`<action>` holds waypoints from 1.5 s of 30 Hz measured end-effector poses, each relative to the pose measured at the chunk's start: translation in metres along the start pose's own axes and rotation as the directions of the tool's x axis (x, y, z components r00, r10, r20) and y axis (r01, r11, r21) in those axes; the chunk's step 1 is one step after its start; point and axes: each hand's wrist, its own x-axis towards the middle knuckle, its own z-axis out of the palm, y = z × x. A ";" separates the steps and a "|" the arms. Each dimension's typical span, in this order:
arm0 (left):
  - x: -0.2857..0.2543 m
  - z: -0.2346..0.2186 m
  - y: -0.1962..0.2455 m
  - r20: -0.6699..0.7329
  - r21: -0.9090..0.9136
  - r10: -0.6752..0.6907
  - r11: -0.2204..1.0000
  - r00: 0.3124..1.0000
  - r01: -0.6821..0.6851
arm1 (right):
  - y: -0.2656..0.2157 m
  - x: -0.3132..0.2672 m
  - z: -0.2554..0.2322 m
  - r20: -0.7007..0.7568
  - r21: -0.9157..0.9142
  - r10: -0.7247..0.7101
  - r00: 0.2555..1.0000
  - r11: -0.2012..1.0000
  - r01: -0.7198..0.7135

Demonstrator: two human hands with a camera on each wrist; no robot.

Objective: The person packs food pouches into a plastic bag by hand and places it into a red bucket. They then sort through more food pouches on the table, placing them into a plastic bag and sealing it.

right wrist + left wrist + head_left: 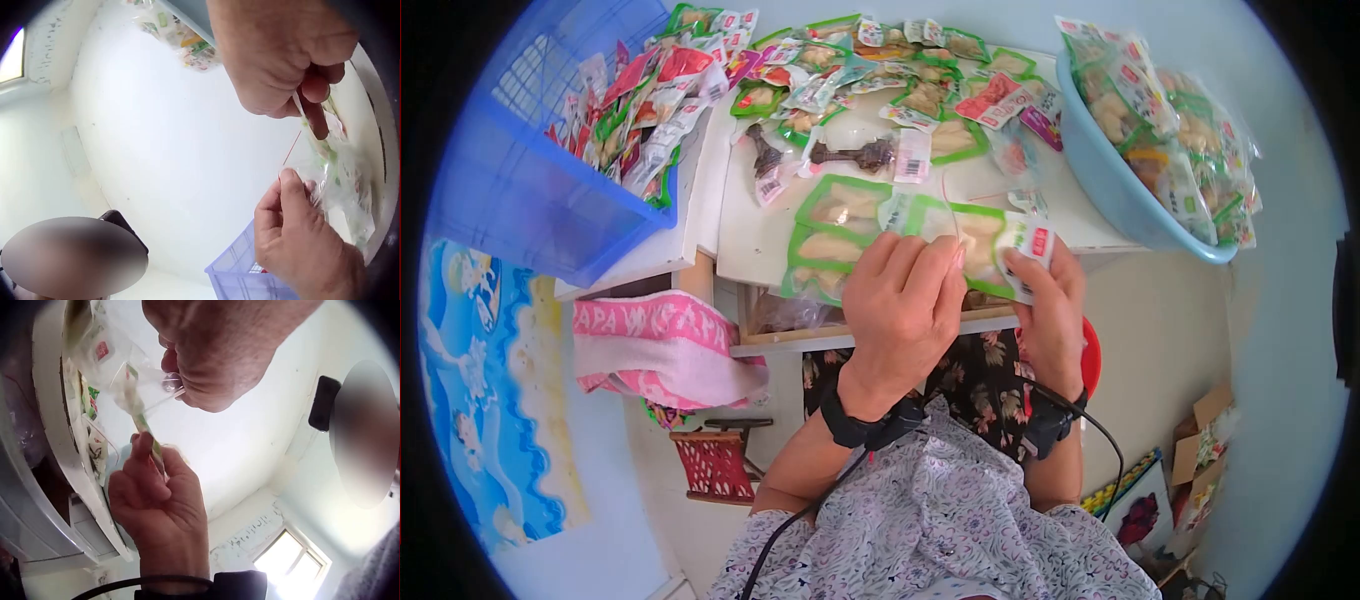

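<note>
My left hand (pixel 905 305) is curled with its back to the head camera. In the right wrist view its thumb and fingertips pinch clear plastic film (pixel 344 187), and a thin reddish strip rises from there. My right hand (pixel 1052 315) pinches the labelled right end of a green-edged food pack (pixel 985 245) between thumb and fingers. Pale pieces show through that pack's window. Left of the left hand, more green-edged packs (pixel 830 245) lie under clear plastic at the table's front edge. Dark drumstick packs (pixel 855 157) lie just behind.
Many sealed food packs (pixel 920 97) cover the back of the white table (pixel 745 235). A blue crate (pixel 530 205) full of packs stands left; a light-blue basin (pixel 1090 190) heaped with packs stands right. A pink towel (pixel 665 345) hangs beside an open drawer (pixel 790 335) below the tabletop.
</note>
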 end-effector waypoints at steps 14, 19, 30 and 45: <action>-0.006 0.003 0.005 -0.023 -0.150 0.008 0.989 1.000 -0.012 | 0.022 0.006 0.031 0.284 -0.176 -0.068 0.957 0.977 0.121; -0.008 -0.002 -0.002 -0.026 -0.223 -0.012 0.975 1.000 0.006 | 0.021 0.000 0.023 0.253 -0.295 0.128 0.959 0.954 -0.049; -0.054 -0.094 -0.072 0.357 0.268 -0.205 0.957 0.911 0.111 | 0.012 0.006 0.021 0.252 -0.330 0.130 0.959 0.943 -0.041; -0.045 -0.036 -0.066 0.208 0.116 -0.375 0.927 0.903 0.358 | 0.031 0.044 0.041 0.282 -0.467 -0.034 0.959 0.868 0.168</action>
